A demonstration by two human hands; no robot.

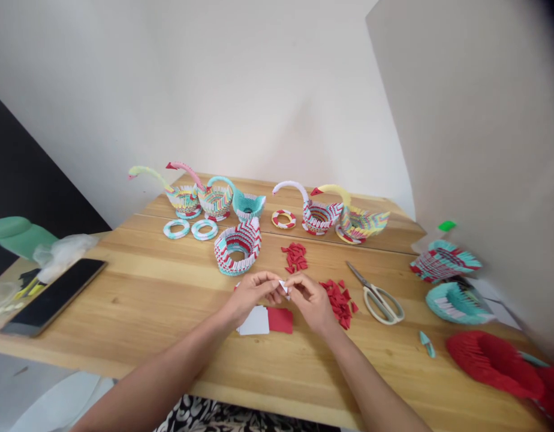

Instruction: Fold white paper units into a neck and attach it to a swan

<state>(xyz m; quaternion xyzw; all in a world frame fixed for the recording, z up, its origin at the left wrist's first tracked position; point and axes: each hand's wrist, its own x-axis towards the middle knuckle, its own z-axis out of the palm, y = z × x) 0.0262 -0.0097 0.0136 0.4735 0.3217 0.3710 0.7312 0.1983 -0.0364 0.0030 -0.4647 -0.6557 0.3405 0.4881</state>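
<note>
Between the fingertips of both hands is a small piece of folded white paper (283,287). My left hand (259,290) pinches it from the left, and my right hand (307,295) grips its other side. Below the hands lie a stack of white paper slips (254,321) and a stack of red paper slips (280,320), side by side on the wooden table (178,354). A heap of red folded paper pieces (339,302) is just right of my right hand, with a smaller red heap (295,258) behind the hands. A red, white and teal paper basket-shaped body (238,247) stands beyond my left hand.
Scissors (381,302) lie at the right. Several paper swans (319,215) stand along the back, with paper rings (176,228) near them. A phone (54,296) rests at the left edge. More paper bodies (459,303) and a large red one (495,363) sit at the right.
</note>
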